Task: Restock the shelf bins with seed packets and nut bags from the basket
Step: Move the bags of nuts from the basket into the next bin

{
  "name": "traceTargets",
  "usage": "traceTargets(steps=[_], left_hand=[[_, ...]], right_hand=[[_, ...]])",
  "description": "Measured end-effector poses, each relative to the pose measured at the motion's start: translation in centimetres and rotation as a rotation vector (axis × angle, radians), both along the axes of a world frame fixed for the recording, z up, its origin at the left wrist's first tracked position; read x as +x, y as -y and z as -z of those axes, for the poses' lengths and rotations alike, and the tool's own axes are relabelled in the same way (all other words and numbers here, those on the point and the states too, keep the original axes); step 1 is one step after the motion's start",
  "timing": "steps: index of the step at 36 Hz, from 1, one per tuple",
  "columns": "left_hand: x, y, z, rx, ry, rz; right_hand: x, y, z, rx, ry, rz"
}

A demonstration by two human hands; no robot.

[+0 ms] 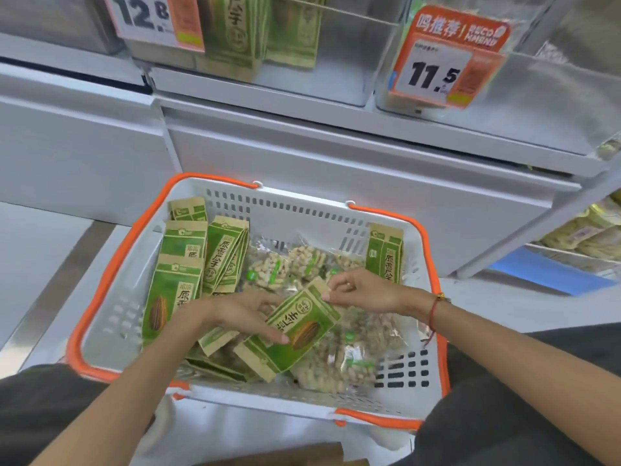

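A white basket (302, 210) with orange handles sits on the floor below me. It holds several green and tan seed packets (188, 250) and clear nut bags (339, 368). Both hands are inside it, on one tilted seed packet (304, 326) in the middle. My left hand (248, 312) grips its lower left side, with the thumb across the front. My right hand (361, 289) pinches its top right corner. Above, a clear shelf bin (336, 79) holds several of the same green packets (235, 31).
A second clear bin (537, 105) stands to the right, behind an orange 11.5 price tag (447, 58). A 12.8 tag (154, 18) hangs at the top left. A white shelf front (336, 163) runs behind the basket. Yellowish bags (584, 237) fill a lower shelf at the right.
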State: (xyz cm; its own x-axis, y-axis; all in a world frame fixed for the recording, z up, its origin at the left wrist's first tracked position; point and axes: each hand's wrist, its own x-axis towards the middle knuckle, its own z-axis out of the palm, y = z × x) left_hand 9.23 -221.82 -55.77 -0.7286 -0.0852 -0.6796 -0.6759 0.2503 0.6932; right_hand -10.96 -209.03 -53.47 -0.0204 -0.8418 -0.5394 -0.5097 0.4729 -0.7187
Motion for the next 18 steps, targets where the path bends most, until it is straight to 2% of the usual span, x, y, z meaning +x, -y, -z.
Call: traceTargets(steps=[3, 5, 7, 10, 14, 16, 18], left_hand=[[-0.7, -0.4, 0.3, -0.138, -0.217, -0.311], [-1.1, -0.5, 0.1, -0.234, -0.308, -0.377], [-1.5, -0.5, 0.0, -0.251, -0.335, -0.372], [-2.2, -0.8, -1.2, -0.166, -0.363, -0.551], [-2.4, -1.3, -2.2, -0.077, -0.368, -1.107], [-2.2, -1.4, -1.8, 0.054, -0.34, -1.178], [-2.4, -1.5, -1.9, 0.318, -0.365, -1.096]], right_hand=[[0.1, 0.8, -0.8, -0.086, 0.01, 0.153], [-0.1, 1.3, -1.5, -0.122, 0.023, 0.219], [-0.4, 1.7, -2.6, -0.148, 0.081, 0.259], [-1.2, 2.2, -4.4, -0.19, 0.124, 0.311], [-2.4, 2.8, -5.1, -0.279, 0.192, 0.602], [-2.6, 3.0, -5.0, -0.299, 0.271, 0.77], [-2.3, 2.9, -4.9, -0.291, 0.408, 0.865]])
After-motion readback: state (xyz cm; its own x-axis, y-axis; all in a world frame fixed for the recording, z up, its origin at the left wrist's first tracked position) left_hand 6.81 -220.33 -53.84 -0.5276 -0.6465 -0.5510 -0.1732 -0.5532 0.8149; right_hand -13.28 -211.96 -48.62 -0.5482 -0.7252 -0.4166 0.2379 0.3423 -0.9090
